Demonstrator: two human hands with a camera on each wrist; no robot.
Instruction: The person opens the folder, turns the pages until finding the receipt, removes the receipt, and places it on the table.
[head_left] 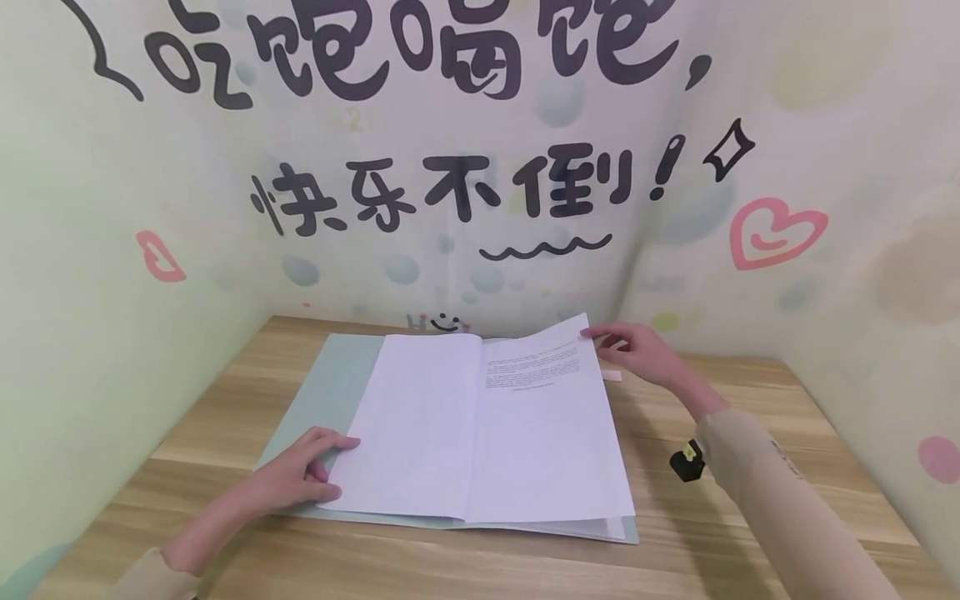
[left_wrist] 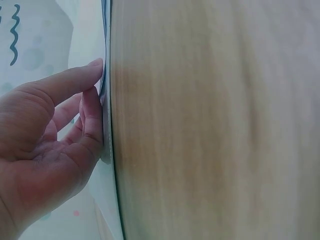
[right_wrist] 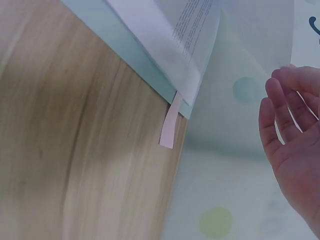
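An open book of white pages in a pale blue-green folder (head_left: 315, 383) lies on the wooden table. My left hand (head_left: 296, 471) rests at the left edge of the blank left page (head_left: 412, 425), its thumb and forefinger apart on the paper. In the left wrist view that hand (left_wrist: 60, 115) touches the edge of the paper stack. My right hand (head_left: 637, 350) pinches the upper right corner of a raised page (head_left: 551, 442), which has a few printed lines near its top. In the right wrist view, thumb and fingertips of the right hand (right_wrist: 295, 110) meet at the thin sheet (right_wrist: 260, 30).
A pink strip (right_wrist: 171, 122) sticks out past the folder's right side. Beside the right sleeve is a small black object (head_left: 686, 462) with a yellow patch. Behind the wooden table (head_left: 420, 562) hangs a printed backdrop (head_left: 450, 125) with large black characters; pale walls stand on both sides.
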